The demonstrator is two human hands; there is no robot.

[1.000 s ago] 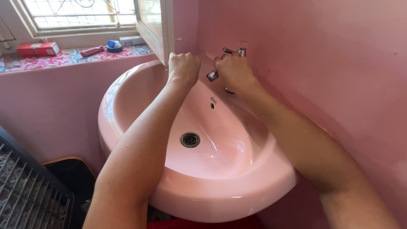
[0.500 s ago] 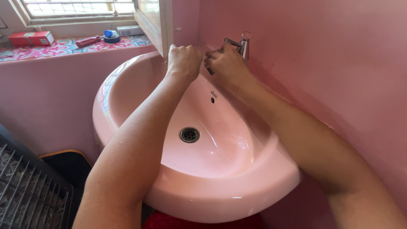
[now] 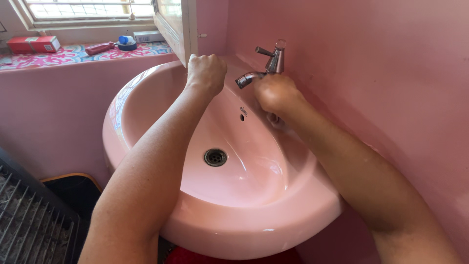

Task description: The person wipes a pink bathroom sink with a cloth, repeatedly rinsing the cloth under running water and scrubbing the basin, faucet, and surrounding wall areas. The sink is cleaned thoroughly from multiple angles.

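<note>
R hand [image 3: 276,93] is clamped round the tap [image 3: 266,66] base at 12 o'clock on the pink sink [image 3: 146,98]; L hand [image 3: 206,72] is a closed fist at 11, holding idk what. Looks mid-tightening; next prob a firm twist.

Pink basin [image 3: 146,93], wall-mounted, metal tap [image 3: 266,66] at its back rim. Patterned windowsill [image 3: 73,54] behind: red box [image 3: 33,44], red-handled tool [image 3: 100,48], tape roll [image 3: 128,44], small carton [image 3: 149,35].

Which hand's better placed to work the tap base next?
Right, probably. The right hand sits at the foot of the metal tap, just under its spout. The left hand is fisted on the sink back rim, apart from the tap.
</note>
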